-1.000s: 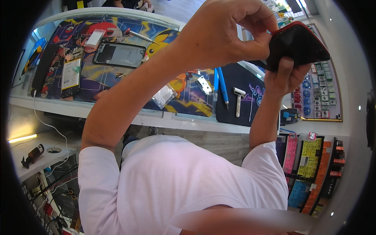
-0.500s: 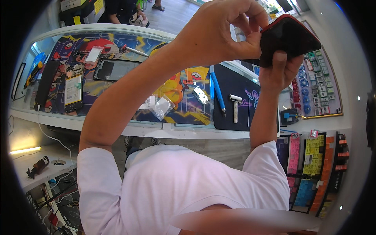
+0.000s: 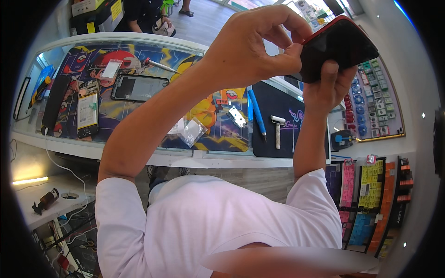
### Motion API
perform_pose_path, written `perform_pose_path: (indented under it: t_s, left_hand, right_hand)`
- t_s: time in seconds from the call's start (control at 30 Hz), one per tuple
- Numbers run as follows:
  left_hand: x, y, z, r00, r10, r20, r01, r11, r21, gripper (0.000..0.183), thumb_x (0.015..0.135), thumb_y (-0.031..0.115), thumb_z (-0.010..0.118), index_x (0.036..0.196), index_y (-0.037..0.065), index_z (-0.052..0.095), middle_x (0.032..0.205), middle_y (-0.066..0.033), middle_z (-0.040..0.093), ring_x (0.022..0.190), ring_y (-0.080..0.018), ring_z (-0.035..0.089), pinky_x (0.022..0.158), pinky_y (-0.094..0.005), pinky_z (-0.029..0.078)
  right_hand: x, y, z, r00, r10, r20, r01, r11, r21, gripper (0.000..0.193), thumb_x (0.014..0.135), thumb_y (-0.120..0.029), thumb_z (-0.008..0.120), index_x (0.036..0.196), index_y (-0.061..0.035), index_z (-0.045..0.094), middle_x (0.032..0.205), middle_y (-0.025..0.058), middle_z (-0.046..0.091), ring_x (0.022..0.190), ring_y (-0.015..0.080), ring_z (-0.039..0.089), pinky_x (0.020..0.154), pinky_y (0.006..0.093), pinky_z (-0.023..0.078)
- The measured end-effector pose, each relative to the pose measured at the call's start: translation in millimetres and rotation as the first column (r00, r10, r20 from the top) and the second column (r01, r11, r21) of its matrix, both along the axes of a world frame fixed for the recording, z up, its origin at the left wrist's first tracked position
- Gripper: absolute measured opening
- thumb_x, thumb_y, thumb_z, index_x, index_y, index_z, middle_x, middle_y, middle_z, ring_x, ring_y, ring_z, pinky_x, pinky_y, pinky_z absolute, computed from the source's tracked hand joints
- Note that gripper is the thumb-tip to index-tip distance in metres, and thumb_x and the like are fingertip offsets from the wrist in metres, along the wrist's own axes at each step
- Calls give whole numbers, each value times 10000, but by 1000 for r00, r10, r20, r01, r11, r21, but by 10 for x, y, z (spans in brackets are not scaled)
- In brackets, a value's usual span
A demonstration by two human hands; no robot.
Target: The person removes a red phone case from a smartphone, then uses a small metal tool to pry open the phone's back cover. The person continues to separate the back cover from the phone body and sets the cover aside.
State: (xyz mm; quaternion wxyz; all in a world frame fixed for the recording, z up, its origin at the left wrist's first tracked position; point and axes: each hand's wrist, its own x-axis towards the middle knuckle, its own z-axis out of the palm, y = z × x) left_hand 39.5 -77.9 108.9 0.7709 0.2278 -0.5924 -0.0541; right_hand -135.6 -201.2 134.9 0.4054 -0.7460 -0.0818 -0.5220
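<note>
A smartphone point(image 3: 340, 48) with a dark face and a red edge is held up at the upper right. My right hand point(image 3: 328, 90) grips it from below, the thumb lying across its dark face. At the phone's left edge, my left hand point(image 3: 259, 48) has its thumb and fingertips pinched on the corner; anything small between them is hidden. On the patterned mat below lie an opened phone with its battery showing point(image 3: 88, 109) and a separate phone frame point(image 3: 139, 87).
A blue pen-like tool point(image 3: 257, 113) and a white-headed roller point(image 3: 278, 132) rest on the black mat point(image 3: 266, 99). A clear plastic bag point(image 3: 193, 132), small metal plate point(image 3: 237, 116) and screwdriver point(image 3: 160, 65) lie on the patterned mat. Another person point(image 3: 148, 18) is beyond the counter.
Both hands and the phone have shifted slightly left. The left hand's fingers stay at the phone's edge, and the right hand keeps its grip.
</note>
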Motion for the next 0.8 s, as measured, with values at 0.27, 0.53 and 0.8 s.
perform_pose_path:
  t_s: [0.27, 0.53, 0.8]
  left_hand:
    - [-24, 58, -5, 980, 200, 19, -201, 976, 83, 220, 838, 197, 788, 1007, 65, 739, 874, -63, 766, 790, -127, 752, 728, -294, 589]
    - [-5, 42, 69, 998, -6, -66, 10, 998, 64, 255, 842, 27, 723, 1079, 58, 633, 977, -41, 680, 834, -83, 672, 758, -241, 550]
    - [-2, 57, 91, 993, 105, -58, -103, 994, 28, 257, 840, 33, 735, 1071, 56, 626, 1033, -60, 629, 840, -103, 670, 764, -249, 560]
  right_hand:
    - [11, 17, -39, 997, -80, -13, 79, 995, -67, 519, 1006, -207, 691, 1452, -55, 472, 1318, 107, 625, 1162, 216, 662, 962, 361, 600]
    - [32, 71, -8, 997, -83, 9, 83, 996, -38, 503, 1010, -198, 677, 1440, -32, 476, 1304, 118, 636, 1153, 215, 669, 961, 358, 598]
    - [78, 144, 31, 993, -107, 39, 105, 993, 45, 425, 939, -211, 793, 1252, -26, 573, 1133, 22, 656, 995, 76, 602, 926, 243, 473]
